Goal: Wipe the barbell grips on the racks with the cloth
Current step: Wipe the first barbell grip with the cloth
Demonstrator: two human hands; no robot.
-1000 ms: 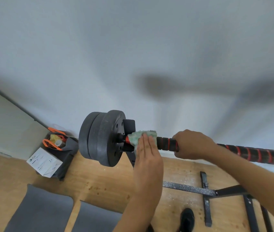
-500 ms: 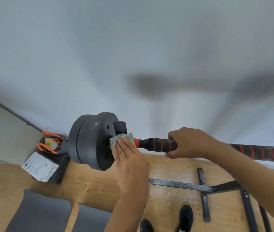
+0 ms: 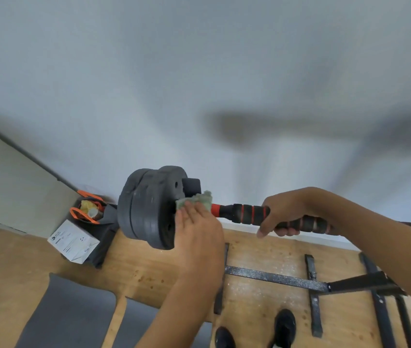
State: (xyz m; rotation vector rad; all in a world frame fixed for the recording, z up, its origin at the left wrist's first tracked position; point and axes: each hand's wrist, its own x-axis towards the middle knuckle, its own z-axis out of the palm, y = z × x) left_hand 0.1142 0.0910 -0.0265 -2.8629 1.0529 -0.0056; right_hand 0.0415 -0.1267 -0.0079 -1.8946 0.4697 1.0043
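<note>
A barbell lies across the view with a black foam grip with red rings [image 3: 245,213] and dark weight plates [image 3: 149,209] at its left end. My left hand [image 3: 198,231] presses a pale green cloth [image 3: 199,200] with straight fingers against the bar where it meets the plates. To the right, my right hand [image 3: 289,212] is curled round the grip. The bar's right part runs behind my right forearm.
A black metal rack base [image 3: 287,280] lies on the wooden floor under the bar, with my two black shoes [image 3: 283,325] near it. Grey mats [image 3: 66,312] cover the lower left. A white box [image 3: 73,241] and a dark bag with orange handles [image 3: 91,209] stand by the wall.
My left hand slid the cloth leftward along the bar from the grip's end to the plates. My right hand stayed curled round the grip.
</note>
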